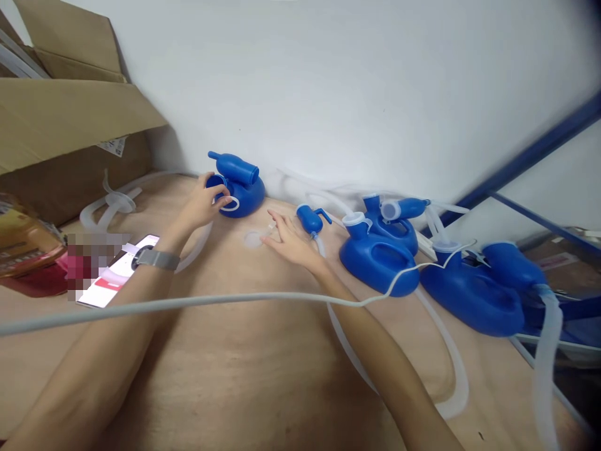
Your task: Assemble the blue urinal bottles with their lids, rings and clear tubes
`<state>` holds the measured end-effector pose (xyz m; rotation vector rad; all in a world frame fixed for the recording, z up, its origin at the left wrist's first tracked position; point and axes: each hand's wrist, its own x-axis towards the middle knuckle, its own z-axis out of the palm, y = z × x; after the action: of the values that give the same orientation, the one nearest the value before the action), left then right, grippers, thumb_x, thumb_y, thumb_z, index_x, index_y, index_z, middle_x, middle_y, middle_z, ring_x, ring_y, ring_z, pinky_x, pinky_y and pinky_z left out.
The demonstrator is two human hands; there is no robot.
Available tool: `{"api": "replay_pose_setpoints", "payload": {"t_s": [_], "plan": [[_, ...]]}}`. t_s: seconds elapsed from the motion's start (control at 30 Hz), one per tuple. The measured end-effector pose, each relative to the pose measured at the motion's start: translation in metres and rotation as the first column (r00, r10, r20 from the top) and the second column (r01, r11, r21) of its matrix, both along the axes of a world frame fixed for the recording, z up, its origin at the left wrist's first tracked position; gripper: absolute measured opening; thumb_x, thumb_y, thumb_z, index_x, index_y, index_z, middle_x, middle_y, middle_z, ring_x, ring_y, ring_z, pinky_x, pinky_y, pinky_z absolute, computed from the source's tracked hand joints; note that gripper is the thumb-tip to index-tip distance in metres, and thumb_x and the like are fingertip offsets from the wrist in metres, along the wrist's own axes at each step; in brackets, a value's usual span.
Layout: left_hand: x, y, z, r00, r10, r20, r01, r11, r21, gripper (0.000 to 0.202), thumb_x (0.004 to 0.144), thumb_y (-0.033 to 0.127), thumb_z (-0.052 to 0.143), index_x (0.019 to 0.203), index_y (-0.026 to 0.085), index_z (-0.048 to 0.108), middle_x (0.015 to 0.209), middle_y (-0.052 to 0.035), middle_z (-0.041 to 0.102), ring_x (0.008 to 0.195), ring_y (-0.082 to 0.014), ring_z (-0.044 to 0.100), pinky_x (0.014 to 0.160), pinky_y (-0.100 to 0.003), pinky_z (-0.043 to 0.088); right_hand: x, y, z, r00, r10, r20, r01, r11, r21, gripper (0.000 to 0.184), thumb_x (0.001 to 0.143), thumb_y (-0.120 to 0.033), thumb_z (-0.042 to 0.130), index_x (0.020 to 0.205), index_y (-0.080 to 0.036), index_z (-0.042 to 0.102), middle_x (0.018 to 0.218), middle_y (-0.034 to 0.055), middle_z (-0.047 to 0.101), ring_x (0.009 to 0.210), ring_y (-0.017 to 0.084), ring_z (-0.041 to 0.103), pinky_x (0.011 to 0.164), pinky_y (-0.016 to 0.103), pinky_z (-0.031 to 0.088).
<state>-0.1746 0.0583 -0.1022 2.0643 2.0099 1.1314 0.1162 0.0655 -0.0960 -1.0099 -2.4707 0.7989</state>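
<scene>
My left hand [205,203] grips the neck opening of a blue plastic container [240,183] standing near the wall, fingers curled round a translucent ring at its mouth. My right hand [287,238] lies flat on the wooden table [244,369] with fingers spread, fingertips touching a small clear round cap [253,238]. A small blue fitting [310,220] on a clear tube sits just right of that hand. A watch is on my left wrist.
Two more blue containers [378,250] [479,285] with clear hoses stand to the right. A thin grey cable [188,304] crosses over both forearms. A phone [119,270] lies at left, beside a cardboard box [70,138]. A blue metal frame [530,156] rises at right.
</scene>
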Motion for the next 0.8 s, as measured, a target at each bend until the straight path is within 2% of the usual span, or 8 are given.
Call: {"api": "replay_pose_setpoints", "payload": {"t_s": [0.1, 0.27, 0.33, 0.43, 0.57, 0.7, 0.8], "plan": [[0.012, 0.0, -0.001, 0.998, 0.003, -0.064, -0.003, 1.0, 0.004, 0.024, 0.095, 0.04, 0.061, 0.1, 0.02, 0.073, 0.153, -0.0159, 0.043, 0.156, -0.0416, 0.029, 0.129, -0.056, 0.031, 0.012, -0.006, -0.003, 1.0, 0.016, 0.007, -0.015, 1.0, -0.01, 0.074, 0.104, -0.042, 0.056, 0.17, -0.025, 0.025, 0.166, 0.0165, 0.038, 0.157, 0.027, 0.039, 0.131, 0.048, 0.028], [0.032, -0.005, 0.002, 0.977, -0.002, -0.214, 0.006, 1.0, 0.015, 0.034, 0.102, 0.042, 0.05, 0.109, 0.018, 0.074, 0.143, -0.0209, 0.045, 0.148, -0.0441, 0.037, 0.12, -0.056, 0.041, 0.041, -0.011, -0.002, 0.998, 0.002, 0.058, -0.002, 1.0, 0.002, 0.074, 0.103, -0.045, 0.057, 0.168, -0.026, 0.028, 0.164, 0.0163, 0.039, 0.155, 0.03, 0.042, 0.13, 0.053, 0.03], [0.032, -0.007, 0.006, 0.963, -0.04, -0.267, 0.044, 0.999, 0.008, 0.037, 0.102, 0.042, 0.047, 0.108, 0.018, 0.074, 0.136, -0.0211, 0.049, 0.144, -0.0429, 0.04, 0.117, -0.055, 0.044, 0.054, -0.011, -0.001, 0.997, -0.003, 0.071, 0.003, 1.0, -0.003, 0.076, 0.103, -0.046, 0.057, 0.169, -0.024, 0.027, 0.164, 0.0178, 0.037, 0.156, 0.031, 0.041, 0.131, 0.053, 0.03], [0.025, -0.009, 0.015, 0.935, -0.176, -0.307, 0.169, 0.984, -0.049, 0.039, 0.099, 0.049, 0.05, 0.101, 0.019, 0.075, 0.124, -0.0188, 0.054, 0.139, -0.0402, 0.043, 0.11, -0.05, 0.049, 0.071, -0.007, 0.0, 0.998, -0.007, 0.064, 0.009, 0.999, -0.035, 0.08, 0.102, -0.049, 0.056, 0.17, -0.021, 0.025, 0.165, 0.0194, 0.032, 0.157, 0.033, 0.038, 0.131, 0.051, 0.03], [0.016, -0.015, 0.034, 0.905, -0.343, -0.25, 0.307, 0.936, -0.173, 0.046, 0.092, 0.062, 0.055, 0.092, 0.021, 0.076, 0.124, -0.0156, 0.055, 0.134, -0.0369, 0.049, 0.101, -0.043, 0.055, 0.088, 0.005, -0.004, 0.998, -0.054, 0.016, 0.054, 0.997, -0.047, 0.083, 0.1, -0.048, 0.058, 0.17, -0.02, 0.023, 0.164, 0.0204, 0.035, 0.158, 0.034, 0.037, 0.131, 0.055, 0.031], [0.017, -0.024, 0.05, 0.901, -0.422, -0.103, 0.393, 0.893, -0.22, 0.048, 0.086, 0.069, 0.065, 0.083, 0.022, 0.076, 0.126, -0.0122, 0.058, 0.12, -0.0312, 0.059, 0.104, -0.042, 0.052, 0.094, 0.013, -0.005, 0.995, -0.091, -0.041, 0.09, 0.996, -0.02, 0.087, 0.099, -0.049, 0.061, 0.17, -0.02, 0.022, 0.167, 0.0212, 0.033, 0.161, 0.035, 0.031, 0.13, 0.06, 0.029], [0.02, -0.029, 0.056, 0.867, -0.497, 0.04, 0.491, 0.836, -0.246, 0.049, 0.084, 0.07, 0.07, 0.079, 0.022, 0.076, 0.122, -0.0105, 0.065, 0.112, -0.028, 0.063, 0.106, -0.042, 0.051, 0.093, 0.012, 0.002, 0.994, -0.094, -0.06, 0.096, 0.995, 0.035, 0.087, 0.1, -0.055, 0.06, 0.17, -0.02, 0.023, 0.166, 0.0211, 0.035, 0.161, 0.034, 0.032, 0.129, 0.059, 0.033]]}}
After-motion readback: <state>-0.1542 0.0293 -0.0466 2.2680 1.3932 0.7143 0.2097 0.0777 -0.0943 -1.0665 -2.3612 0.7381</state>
